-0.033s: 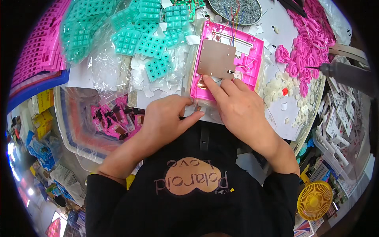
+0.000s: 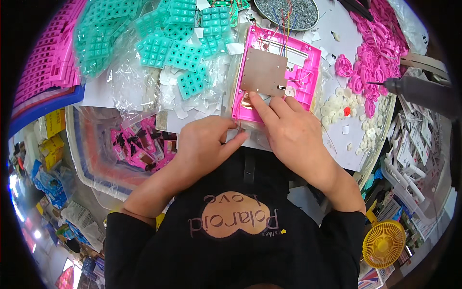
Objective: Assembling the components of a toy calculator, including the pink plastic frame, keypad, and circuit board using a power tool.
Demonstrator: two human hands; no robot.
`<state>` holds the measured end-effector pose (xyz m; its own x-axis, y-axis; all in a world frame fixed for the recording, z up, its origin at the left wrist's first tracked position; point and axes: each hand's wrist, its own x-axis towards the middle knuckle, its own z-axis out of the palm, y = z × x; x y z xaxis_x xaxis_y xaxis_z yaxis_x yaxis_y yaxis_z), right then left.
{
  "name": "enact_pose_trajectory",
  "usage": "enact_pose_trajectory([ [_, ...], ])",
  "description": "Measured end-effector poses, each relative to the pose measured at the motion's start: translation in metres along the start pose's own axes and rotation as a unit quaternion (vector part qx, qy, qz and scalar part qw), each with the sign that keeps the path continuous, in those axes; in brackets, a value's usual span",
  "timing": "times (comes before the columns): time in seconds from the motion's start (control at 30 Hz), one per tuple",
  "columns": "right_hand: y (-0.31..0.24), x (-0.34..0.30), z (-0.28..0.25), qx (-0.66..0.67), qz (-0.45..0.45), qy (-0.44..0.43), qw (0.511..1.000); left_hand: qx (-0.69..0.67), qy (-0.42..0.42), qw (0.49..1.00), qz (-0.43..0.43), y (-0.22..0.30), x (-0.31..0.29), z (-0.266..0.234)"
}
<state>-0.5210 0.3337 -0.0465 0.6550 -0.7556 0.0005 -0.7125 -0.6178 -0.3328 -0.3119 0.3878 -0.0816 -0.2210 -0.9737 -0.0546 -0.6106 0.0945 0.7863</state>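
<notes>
Fingertips of right hand [image 2: 288, 132] pressing pink housing [image 2: 308, 72] beside brown circuit board [image 2: 263, 73]; left hand [image 2: 204, 144] curled, pinching near edge; unchanged, seating continues.

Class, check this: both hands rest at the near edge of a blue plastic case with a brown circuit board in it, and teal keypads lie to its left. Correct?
Not quite. The case is pink, not blue, as the head view shows. The rest stands: both the left hand and right hand rest at its near edge, brown circuit board inside, teal keypads left.

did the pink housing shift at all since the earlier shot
No. The pink housing sits in the same spot below the round tray of screws, and both the left hand and right hand rest at its near edge as before.
</notes>
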Motion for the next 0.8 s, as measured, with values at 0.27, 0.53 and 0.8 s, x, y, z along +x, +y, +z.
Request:
enact_pose_trajectory([
  [0.27, 0.011, -0.003, -0.003, 0.093, -0.037, 0.009, 0.995, -0.127, 0.08, 0.988, -0.021, 0.005, 0.007, -0.021],
  [0.53, 0.008, 0.001, -0.007, 0.031, -0.058, -0.055, 0.996, -0.372, 0.041, 0.927, -0.013, 0.004, 0.054, -0.031],
  [0.8, -0.006, 0.001, 0.006, -0.004, -0.012, -0.056, 0.998, -0.292, -0.055, 0.955, -0.027, 0.01, 0.076, -0.022],
])
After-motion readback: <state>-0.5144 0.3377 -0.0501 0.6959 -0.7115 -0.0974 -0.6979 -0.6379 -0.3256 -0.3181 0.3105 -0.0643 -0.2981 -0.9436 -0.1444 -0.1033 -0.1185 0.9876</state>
